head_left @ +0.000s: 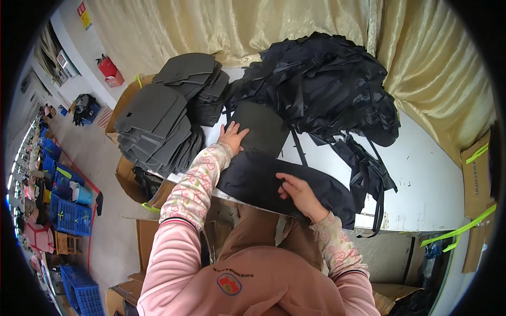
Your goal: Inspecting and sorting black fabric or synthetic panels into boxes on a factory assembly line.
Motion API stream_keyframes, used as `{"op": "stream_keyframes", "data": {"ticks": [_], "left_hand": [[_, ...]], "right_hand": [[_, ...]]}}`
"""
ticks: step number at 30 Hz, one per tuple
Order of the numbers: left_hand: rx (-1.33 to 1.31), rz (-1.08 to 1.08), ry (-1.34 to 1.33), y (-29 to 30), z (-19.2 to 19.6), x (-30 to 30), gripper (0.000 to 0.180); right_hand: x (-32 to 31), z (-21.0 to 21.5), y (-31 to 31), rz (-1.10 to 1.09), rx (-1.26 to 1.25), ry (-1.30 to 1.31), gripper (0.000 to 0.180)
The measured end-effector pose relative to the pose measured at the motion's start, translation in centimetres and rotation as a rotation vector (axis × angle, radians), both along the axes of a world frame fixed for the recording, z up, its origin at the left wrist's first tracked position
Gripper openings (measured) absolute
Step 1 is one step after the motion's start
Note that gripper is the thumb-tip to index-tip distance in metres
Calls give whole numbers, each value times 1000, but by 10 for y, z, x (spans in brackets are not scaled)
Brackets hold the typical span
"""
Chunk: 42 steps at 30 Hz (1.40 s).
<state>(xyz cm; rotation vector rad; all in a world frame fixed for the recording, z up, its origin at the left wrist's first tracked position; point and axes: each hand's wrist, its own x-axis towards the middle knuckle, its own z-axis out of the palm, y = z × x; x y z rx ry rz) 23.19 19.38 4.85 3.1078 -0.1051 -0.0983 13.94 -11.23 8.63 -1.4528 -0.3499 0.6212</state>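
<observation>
My left hand (232,137) lies with fingers spread on a dark grey foam-like panel (261,124) with a rounded far edge. The panel's near end meets a black fabric piece (258,179), which stretches to the right along the table's front edge. Whether the panel sits inside the fabric or just against it, I cannot tell. Over this fabric is my right hand (300,193), fingers loosely bent and apart, the index stretched out, with nothing visible in them.
Stacks of grey panels (153,113) stand on the left, beside cardboard boxes (126,176). A large heap of black fabric pieces (321,79) covers the back of the white table (427,168). Loose black straps (377,205) hang over its front edge. Gold curtains (211,26) close off the back.
</observation>
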Motion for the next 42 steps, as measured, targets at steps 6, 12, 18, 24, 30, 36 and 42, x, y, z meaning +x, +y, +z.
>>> {"op": "stream_keyframes", "data": {"ticks": [6,12,18,24,30,36,42], "left_hand": [[-240,-116,48,-10,38,1,56],[-668,-187,-239,-22,33,-8,42],[-411,-56,-39,-8,-20,13,63],[-700,-184,-253,-4,14,2,47],[-563,-155,-422,-36,49,-28,40],[-125,35,-43,-27,33,-23,77],[-84,101,66,-18,20,-7,72]], "right_hand": [[6,-9,-24,-38,38,62,22],[19,-9,-7,-191,139,54,9],[4,-27,23,-81,176,-62,11],[6,-23,2,-165,106,-106,12],[19,8,17,-314,106,-353,14],[12,-9,24,-226,30,-374,13],[-1,-14,18,-202,56,-272,13]]}}
